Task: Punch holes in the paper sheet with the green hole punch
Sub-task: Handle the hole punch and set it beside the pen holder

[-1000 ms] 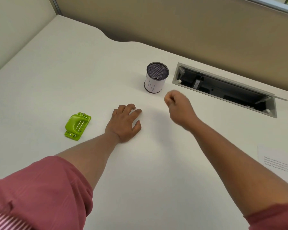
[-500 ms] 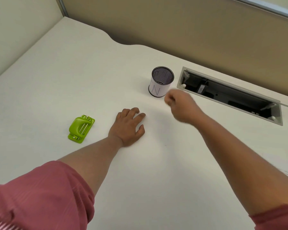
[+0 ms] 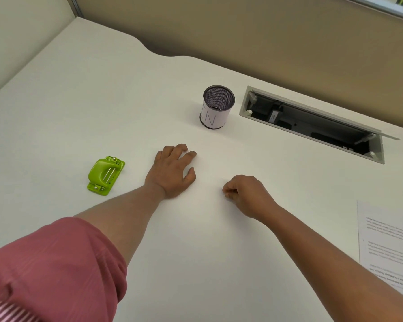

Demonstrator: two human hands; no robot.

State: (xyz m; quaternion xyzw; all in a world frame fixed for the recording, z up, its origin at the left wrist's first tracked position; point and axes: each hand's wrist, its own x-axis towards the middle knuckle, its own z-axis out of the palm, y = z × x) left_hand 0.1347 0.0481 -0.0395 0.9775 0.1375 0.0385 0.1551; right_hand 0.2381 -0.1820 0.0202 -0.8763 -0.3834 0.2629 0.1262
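Note:
The green hole punch (image 3: 106, 175) lies on the white desk at the left, about a hand's width left of my left hand. My left hand (image 3: 172, 170) rests flat on the desk, palm down, fingers slightly spread, holding nothing. My right hand (image 3: 246, 195) is curled into a loose fist just above or on the desk, to the right of the left hand, with nothing visible in it. A printed paper sheet (image 3: 389, 242) lies at the right edge of the view, partly cut off, well right of my right hand.
A mesh pen cup (image 3: 216, 108) with a white label stands behind my hands. An open cable tray slot (image 3: 312, 124) is sunk into the desk at the back right. Beige partition walls (image 3: 265, 31) border the desk (image 3: 102, 101) at back and left.
My right hand has drawn back from near the pen cup toward me and lowered to the desk. The left hand and hole punch stayed in place.

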